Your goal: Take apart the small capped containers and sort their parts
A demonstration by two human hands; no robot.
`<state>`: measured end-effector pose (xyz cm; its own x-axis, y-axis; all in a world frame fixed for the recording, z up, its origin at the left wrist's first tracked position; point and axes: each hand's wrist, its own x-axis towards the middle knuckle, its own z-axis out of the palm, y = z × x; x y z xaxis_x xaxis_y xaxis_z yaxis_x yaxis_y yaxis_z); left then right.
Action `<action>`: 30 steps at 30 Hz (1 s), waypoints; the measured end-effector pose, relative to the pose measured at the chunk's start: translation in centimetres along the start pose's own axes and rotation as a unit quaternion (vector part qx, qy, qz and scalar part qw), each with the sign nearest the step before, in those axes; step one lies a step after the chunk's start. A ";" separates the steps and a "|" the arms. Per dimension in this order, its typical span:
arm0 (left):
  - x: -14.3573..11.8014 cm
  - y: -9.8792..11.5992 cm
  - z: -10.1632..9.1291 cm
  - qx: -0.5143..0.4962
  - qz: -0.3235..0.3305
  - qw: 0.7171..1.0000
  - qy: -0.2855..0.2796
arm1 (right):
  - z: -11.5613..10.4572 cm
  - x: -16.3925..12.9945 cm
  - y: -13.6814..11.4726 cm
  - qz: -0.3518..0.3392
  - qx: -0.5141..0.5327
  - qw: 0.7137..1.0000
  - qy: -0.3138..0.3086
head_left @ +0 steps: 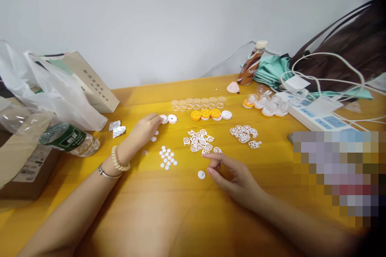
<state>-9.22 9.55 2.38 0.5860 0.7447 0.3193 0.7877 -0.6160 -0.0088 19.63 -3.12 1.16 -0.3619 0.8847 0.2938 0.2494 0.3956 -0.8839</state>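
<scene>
The left hand [146, 127] reaches toward the counter's [169, 217] far edge, its fingertips pinching one of two white ring caps [172, 119] lying side by side. The right hand [233, 176] rests near the middle, fingers loosely curled and holding nothing, just beside a single white disc [201, 174]. Between the hands lie about fifteen small white discs [167, 157] in a cluster and a heap of white spoked wheels [199, 141], too tangled to count. Farther back stand eight clear cups [199, 103] in a row, then three orange caps [205, 114] and one white cap [226, 115].
</scene>
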 end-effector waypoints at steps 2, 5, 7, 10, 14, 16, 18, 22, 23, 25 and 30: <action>0.0 -0.1 -0.1 -0.003 0.002 1.000 0.002 | 0.0 0.0 0.0 0.000 -0.002 1.000 0.002; 0.0 0.5 -0.7 -0.019 -0.009 0.999 0.033 | -0.2 0.1 0.0 0.004 -0.016 1.000 0.015; -0.1 1.9 -1.3 -0.051 -0.004 0.997 0.066 | -0.5 0.3 0.2 0.005 -0.028 0.999 0.034; -0.3 5.7 -2.4 -0.120 0.067 0.989 0.057 | -1.0 0.5 0.5 0.011 -0.044 0.997 0.062; -1.4 11.6 -2.8 -0.177 0.158 0.969 -0.073 | -1.5 0.9 0.7 0.011 -0.063 0.995 0.076; -2.1 13.6 -2.5 -0.182 0.180 0.962 -0.098 | -1.9 1.2 0.7 0.004 -0.078 0.993 0.093; -2.7 14.5 -2.0 -0.166 0.192 0.962 -0.103 | -2.6 1.6 0.9 0.001 -0.104 0.987 0.119; -3.3 14.6 -1.4 -0.141 0.210 0.963 -0.093 | -5.5 2.8 2.4 0.023 -0.198 0.957 0.211; -3.4 14.5 -1.4 -0.140 0.213 0.963 -0.090 | -6.6 3.0 3.0 0.035 -0.224 0.943 0.244; -3.5 14.4 -1.4 -0.139 0.216 0.963 -0.083 | -8.8 3.3 4.1 0.074 -0.266 0.914 0.299; -3.8 14.4 -1.7 -0.137 0.220 0.963 -0.076 | -14.0 3.9 6.0 0.138 -0.339 0.867 0.338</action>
<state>-0.44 -2.53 2.65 0.8891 0.4124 0.1986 0.3892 -0.9095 0.1461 32.26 6.19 2.07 0.3475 0.8200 0.4547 0.7965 -0.0022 -0.6046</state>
